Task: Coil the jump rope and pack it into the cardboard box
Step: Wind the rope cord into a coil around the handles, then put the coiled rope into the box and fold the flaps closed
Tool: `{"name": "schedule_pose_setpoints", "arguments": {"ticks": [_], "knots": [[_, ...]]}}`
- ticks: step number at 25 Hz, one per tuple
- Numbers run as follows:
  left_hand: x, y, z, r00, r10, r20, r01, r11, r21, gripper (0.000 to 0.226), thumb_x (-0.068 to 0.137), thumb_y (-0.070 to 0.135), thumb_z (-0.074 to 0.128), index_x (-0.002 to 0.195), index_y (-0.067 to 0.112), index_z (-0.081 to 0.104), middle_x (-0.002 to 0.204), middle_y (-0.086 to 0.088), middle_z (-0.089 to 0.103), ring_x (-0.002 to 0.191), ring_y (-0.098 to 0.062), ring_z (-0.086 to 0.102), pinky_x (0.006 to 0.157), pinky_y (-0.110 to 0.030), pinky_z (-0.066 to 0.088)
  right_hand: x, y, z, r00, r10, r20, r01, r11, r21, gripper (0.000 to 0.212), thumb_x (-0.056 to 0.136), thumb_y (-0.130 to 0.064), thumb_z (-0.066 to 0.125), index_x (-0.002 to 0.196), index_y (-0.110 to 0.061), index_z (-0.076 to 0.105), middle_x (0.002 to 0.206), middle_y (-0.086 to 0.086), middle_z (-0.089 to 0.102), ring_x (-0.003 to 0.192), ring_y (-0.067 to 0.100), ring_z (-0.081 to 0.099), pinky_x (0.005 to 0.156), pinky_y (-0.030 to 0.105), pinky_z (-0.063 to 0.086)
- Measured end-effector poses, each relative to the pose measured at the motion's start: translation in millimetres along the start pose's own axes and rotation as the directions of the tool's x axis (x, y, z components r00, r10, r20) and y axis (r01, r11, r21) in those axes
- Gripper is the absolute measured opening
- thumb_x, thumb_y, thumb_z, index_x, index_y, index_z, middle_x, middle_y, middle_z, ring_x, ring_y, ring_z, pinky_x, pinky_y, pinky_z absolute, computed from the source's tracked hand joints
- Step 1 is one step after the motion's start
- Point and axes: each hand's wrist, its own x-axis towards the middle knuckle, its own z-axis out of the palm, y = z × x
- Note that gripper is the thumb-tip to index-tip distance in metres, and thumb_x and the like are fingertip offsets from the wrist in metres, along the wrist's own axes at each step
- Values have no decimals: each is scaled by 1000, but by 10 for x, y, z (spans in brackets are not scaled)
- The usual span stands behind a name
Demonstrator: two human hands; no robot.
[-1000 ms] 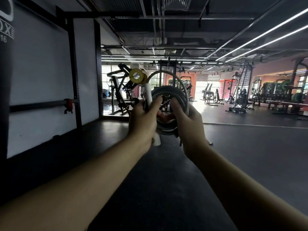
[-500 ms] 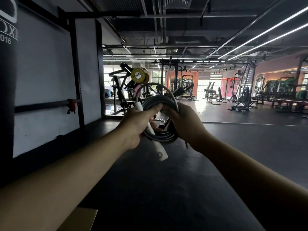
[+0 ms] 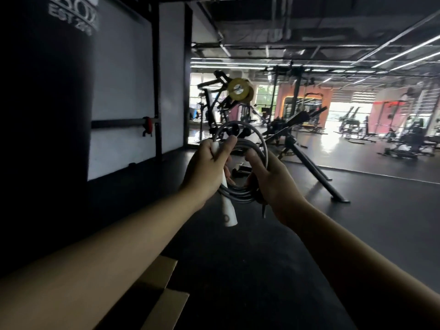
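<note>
Hands: the left hand (image 3: 206, 169) grips the white handle (image 3: 227, 208) of the jump rope (image 3: 240, 190), thumb laid over the top of the coil; the right hand (image 3: 271, 181) curls round the far side of the grey loops.
Rope: coiled in several turns, held up between both hands above the floor (image 3: 250, 270); the handle's lower end sticks down below the coil.
Cardboard box (image 3: 164, 284): low at the frame's bottom, two flaps showing beside the left forearm, the rest cut off.
Open room: dark floor stretches ahead and to the right; a slanted machine frame (image 3: 309, 167) stands just beyond the hands.
Left edge: a black punching bag (image 3: 45, 115) fills it.
Hard to make out: a second handle, hidden by the fingers.
Writing: "BOX" and "EST 20", partly cut, on the bag.
</note>
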Motion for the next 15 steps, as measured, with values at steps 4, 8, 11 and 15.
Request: {"name": "schedule_pose_setpoints", "arguments": {"ticks": [4, 8, 11, 15], "knots": [[-81, -483, -565, 978, -24, -207, 22, 1000, -12, 35, 97, 60, 48, 97, 27, 60, 71, 0, 64, 65, -18, 64, 70, -42, 58, 10, 213, 741, 997, 23, 67, -25, 999, 20, 41, 102, -54, 43, 103, -18, 64, 58, -4, 59, 48, 7, 56, 45, 23, 42], [-129, -1012, -1163, 933, -129, -337, 103, 990, -93, 31, 99, 57, 46, 88, 35, 64, 63, 9, 60, 66, -17, 62, 73, -47, 57, 34, 502, 1537, 984, 74, 162, -76, 997, 8, 54, 102, -58, 35, 105, -13, 65, 66, 4, 61, 54, 11, 59, 48, 25, 44], [-157, -1395, -1574, 886, -201, -418, 164, 979, -122, 26, 100, 54, 47, 97, 34, 64, 80, 9, 67, 73, -9, 67, 78, -43, 61, 63, 782, 2108, 969, 108, 222, -115, 993, 19, 52, 105, -54, 34, 107, -13, 66, 83, 10, 70, 72, 19, 69, 65, 34, 55], [-168, -1920, -2023, 804, -273, -529, 196, 960, -198, 16, 97, 49, 58, 94, 34, 62, 88, 11, 69, 81, -7, 71, 79, -49, 63, 102, 1190, 2740, 940, 199, 278, -214, 977, 25, 45, 105, -49, 42, 109, -13, 70, 95, 12, 74, 88, 25, 71, 89, 46, 56]]}}
